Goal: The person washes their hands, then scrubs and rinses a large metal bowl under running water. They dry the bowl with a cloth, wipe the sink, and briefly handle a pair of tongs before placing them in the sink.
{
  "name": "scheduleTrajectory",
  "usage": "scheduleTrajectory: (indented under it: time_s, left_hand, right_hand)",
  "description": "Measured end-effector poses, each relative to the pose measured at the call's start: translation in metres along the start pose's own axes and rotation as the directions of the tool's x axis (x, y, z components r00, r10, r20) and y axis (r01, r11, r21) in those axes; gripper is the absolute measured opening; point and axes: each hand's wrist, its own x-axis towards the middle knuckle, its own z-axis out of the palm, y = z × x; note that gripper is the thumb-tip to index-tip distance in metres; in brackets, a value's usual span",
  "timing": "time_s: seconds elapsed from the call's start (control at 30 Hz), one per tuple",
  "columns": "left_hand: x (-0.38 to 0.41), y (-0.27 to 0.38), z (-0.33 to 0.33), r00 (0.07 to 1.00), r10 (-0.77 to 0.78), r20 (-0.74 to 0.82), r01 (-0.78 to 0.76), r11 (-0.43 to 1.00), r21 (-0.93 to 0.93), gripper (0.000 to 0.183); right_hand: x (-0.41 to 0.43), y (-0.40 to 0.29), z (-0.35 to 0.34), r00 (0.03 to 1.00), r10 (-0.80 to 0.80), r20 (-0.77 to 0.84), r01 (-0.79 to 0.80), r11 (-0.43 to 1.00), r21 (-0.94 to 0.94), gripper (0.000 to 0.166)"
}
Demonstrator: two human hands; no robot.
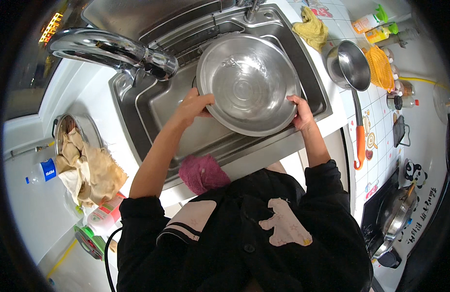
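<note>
A wide stainless steel basin (247,84) is held over the sink (166,127) between my two hands. My left hand (193,106) grips its left rim, thumb on the inner side. On the right rim, my right hand (301,112) has its thumb over the edge and its fingers below. Clear water seems to lie in the basin, with bright reflections; its depth I cannot tell. The chrome faucet (111,51) arches in from the left, its spout beside the basin, and no stream shows. Over the sink's front edge lies a crumpled pink cloth (203,173).
A long-handled saucepan (349,67), a yellow cloth (311,29) and a yellow plastic basket (380,67) are on the right. At left stand a metal pot (97,131) topped with cloths (97,168), a Pepsi bottle (42,171) and a pink-and-white bottle (104,215). A wok (396,215) sits at lower right.
</note>
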Motion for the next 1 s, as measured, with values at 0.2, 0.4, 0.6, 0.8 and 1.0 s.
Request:
scheduleTrajectory:
  time_s: [0.2,0.4,0.6,0.8,1.0]
  left_hand:
    - [0.018,-0.025,-0.015,0.980,-0.120,0.158,0.157,0.957,-0.246,0.041]
    - [0.030,-0.069,-0.016,0.976,-0.165,0.145,0.201,0.939,-0.281,0.037]
    - [0.027,-0.057,0.006,0.946,-0.009,-0.324,0.032,0.997,0.064,0.043]
    - [0.021,-0.072,0.041,0.842,0.436,0.317,-0.532,0.583,0.614,0.037]
    - [0.075,-0.057,0.001,0.662,0.124,0.739,-0.648,-0.401,0.647,0.037]
  right_hand:
    - [-0.036,-0.040,0.030,0.934,0.263,0.241,-0.233,0.962,-0.145,0.034]
    - [-0.047,-0.031,0.022,0.964,0.222,0.146,-0.183,0.953,-0.241,0.030]
    - [-0.052,-0.027,0.048,0.994,-0.069,0.080,0.089,0.957,-0.278,0.042]
    - [-0.059,-0.041,0.062,0.986,-0.153,0.071,0.169,0.899,-0.405,0.046]
    - [-0.063,-0.077,0.059,0.990,-0.060,0.129,0.123,0.815,-0.566,0.050]
